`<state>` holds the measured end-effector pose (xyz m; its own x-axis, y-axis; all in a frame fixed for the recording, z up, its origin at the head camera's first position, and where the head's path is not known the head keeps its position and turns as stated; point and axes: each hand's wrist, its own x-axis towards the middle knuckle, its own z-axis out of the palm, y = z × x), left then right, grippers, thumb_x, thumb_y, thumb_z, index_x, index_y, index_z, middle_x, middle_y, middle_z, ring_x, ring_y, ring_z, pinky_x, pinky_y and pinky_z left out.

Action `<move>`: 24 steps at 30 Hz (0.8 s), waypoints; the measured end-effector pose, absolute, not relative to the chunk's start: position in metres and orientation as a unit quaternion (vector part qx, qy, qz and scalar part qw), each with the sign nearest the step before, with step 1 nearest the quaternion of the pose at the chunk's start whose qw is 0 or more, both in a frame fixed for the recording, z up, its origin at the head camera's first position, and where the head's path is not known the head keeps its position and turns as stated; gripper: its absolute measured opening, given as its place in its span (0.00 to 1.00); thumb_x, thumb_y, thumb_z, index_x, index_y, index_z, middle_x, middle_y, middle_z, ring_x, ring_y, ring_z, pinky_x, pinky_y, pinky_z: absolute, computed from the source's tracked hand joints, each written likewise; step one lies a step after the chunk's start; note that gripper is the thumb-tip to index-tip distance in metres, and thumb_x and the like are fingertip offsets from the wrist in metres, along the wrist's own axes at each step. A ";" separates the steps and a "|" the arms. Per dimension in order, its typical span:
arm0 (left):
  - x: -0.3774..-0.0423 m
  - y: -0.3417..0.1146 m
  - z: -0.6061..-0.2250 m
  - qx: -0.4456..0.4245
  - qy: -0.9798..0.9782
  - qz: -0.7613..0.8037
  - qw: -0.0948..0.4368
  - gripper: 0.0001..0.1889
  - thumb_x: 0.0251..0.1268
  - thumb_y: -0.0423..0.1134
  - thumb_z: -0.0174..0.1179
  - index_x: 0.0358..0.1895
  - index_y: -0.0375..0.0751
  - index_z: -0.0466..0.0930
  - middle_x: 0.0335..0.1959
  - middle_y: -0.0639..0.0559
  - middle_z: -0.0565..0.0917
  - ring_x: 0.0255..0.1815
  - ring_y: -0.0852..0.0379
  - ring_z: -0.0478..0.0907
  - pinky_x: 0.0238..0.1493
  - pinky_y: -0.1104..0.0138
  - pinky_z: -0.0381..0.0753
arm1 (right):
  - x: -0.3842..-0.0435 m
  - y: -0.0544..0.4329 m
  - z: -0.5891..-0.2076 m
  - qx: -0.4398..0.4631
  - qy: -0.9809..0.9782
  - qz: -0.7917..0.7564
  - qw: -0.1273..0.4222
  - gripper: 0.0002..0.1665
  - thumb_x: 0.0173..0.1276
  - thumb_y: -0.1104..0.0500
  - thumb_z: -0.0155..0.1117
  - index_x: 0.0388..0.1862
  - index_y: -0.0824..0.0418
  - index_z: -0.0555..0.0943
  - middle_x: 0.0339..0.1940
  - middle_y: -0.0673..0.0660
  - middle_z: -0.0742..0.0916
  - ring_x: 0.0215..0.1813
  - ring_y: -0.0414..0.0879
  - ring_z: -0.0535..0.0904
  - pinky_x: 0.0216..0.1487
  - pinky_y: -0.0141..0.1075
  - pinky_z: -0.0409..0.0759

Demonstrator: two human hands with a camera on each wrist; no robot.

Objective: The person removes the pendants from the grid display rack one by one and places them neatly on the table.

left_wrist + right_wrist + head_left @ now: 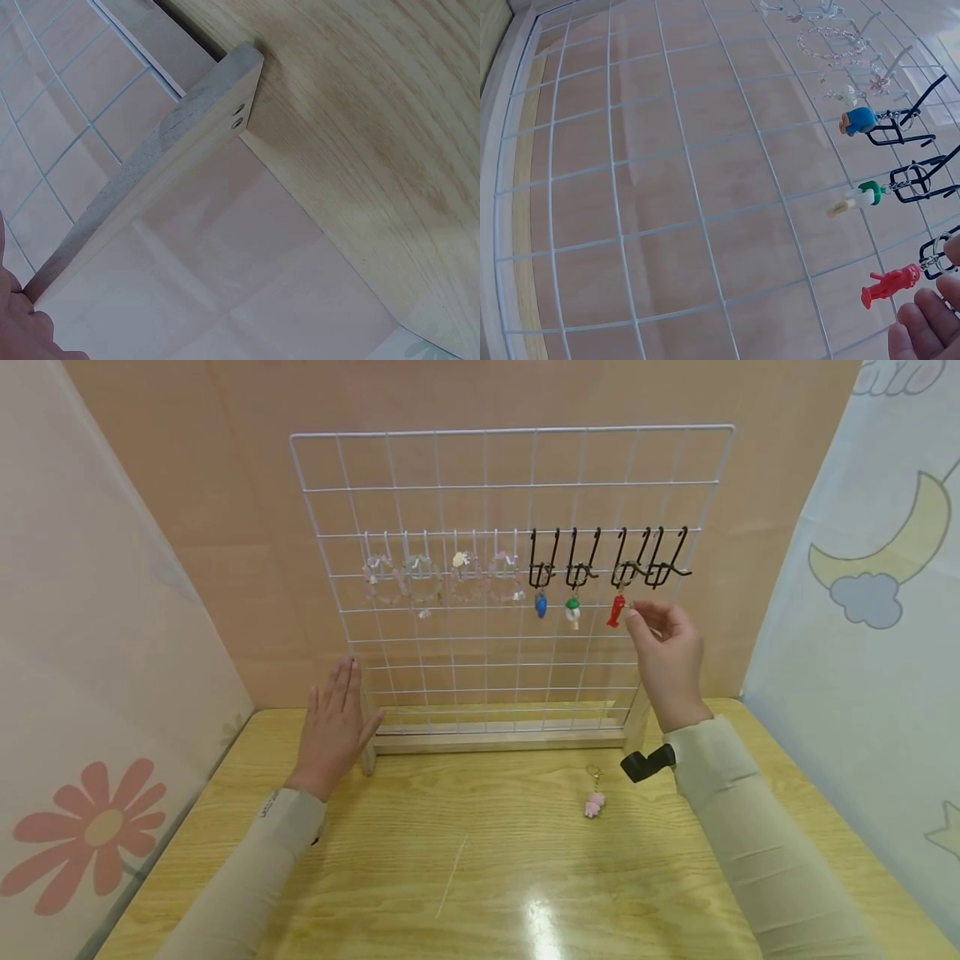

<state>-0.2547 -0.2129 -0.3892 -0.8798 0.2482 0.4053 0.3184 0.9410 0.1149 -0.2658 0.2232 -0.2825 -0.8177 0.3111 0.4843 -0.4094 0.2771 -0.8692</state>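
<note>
My right hand (pixel 667 647) is at the right side of the white wire grid rack (pixel 510 428). Its thumb and index finger pinch a red figure keychain (pixel 616 611) near its upper end. In the right wrist view, the keychain's ring meets a black hook, with my fingers (pixel 928 315) close beside it. A blue keychain (pixel 541 605) and a green-and-white keychain (pixel 573 610) hang from neighbouring black hooks. With fingers straight, my left hand (pixel 333 722) rests against the rack's left wooden post (pixel 150 169).
A pink keychain (pixel 594 804) lies on the wooden table (pixel 360 877) before the rack. Several beaded bracelets (pixel 423 581) hang from white hooks on the left. The rightmost black hook (pixel 660 568) bears no keychain. Patterned panels (pixel 862 677) flank the table.
</note>
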 end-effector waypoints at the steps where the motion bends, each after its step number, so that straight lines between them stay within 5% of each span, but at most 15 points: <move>1: -0.255 -0.213 -0.389 -0.146 -0.966 -0.089 0.195 0.44 0.82 0.56 0.45 0.81 0.32 0.30 0.83 0.40 0.34 0.83 0.40 0.36 0.77 0.38 0.36 | -0.268 0.222 -0.281 0.032 -0.740 0.602 0.298 0.19 0.75 0.53 0.63 0.58 0.62 0.80 0.54 0.50 0.83 0.56 0.40 0.78 0.61 0.32 0.75; 14: -0.256 -0.213 -0.390 -0.143 -0.966 -0.093 0.193 0.45 0.82 0.56 0.45 0.81 0.34 0.30 0.84 0.40 0.34 0.83 0.40 0.37 0.77 0.38 0.37 | -0.283 0.219 -0.269 0.026 -0.718 0.640 0.273 0.15 0.74 0.52 0.66 0.55 0.56 0.81 0.49 0.47 0.85 0.49 0.40 0.80 0.53 0.30 0.77; 24: -0.255 -0.213 -0.389 -0.145 -0.965 -0.091 0.198 0.45 0.81 0.56 0.47 0.81 0.33 0.31 0.84 0.39 0.36 0.83 0.40 0.36 0.77 0.38 0.39 | -0.285 0.216 -0.263 0.028 -0.688 0.683 0.244 0.12 0.71 0.53 0.69 0.48 0.58 0.83 0.42 0.46 0.86 0.41 0.41 0.81 0.38 0.25 0.79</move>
